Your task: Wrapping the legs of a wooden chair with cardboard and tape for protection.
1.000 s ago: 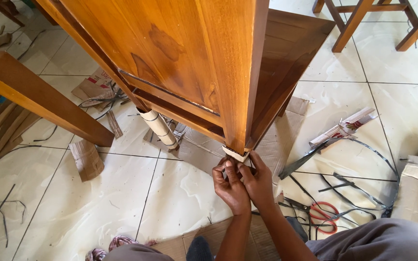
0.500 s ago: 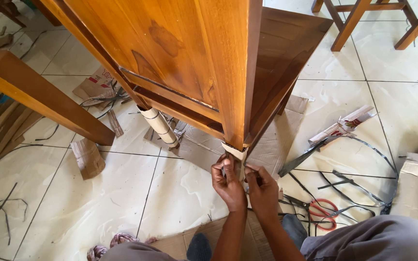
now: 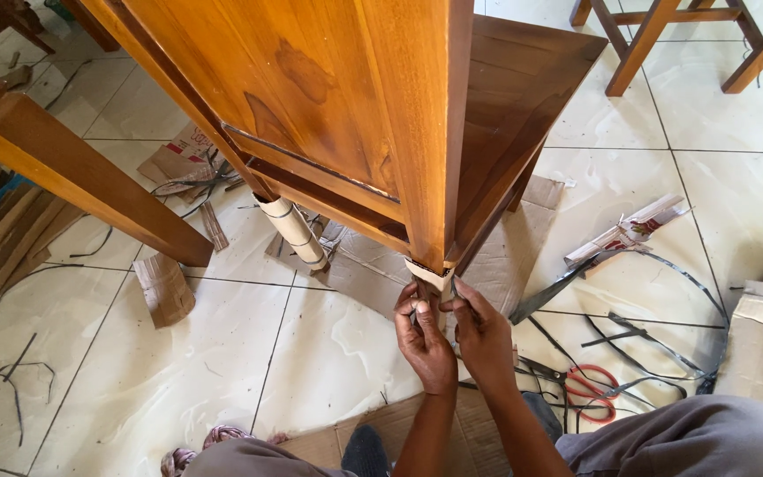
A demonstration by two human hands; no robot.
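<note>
I am pinching the cardboard wrap (image 3: 428, 275) at the cabinet leg (image 3: 426, 177) mid-frame, left hand (image 3: 423, 340) and right hand (image 3: 483, 336) fingers clamped; pulling it snug, keeping edges aligned.

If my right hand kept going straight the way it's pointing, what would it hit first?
Probably the cardboard wrap on the cabinet leg; the right hand points up at it, fingertips about touching, though depth is unclear.

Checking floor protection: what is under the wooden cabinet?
Flattened cardboard lies on the tiles under the wooden cabinet. Both hands, left and right, cover the cardboard-wrapped leg, so its foot cannot be seen.
</note>
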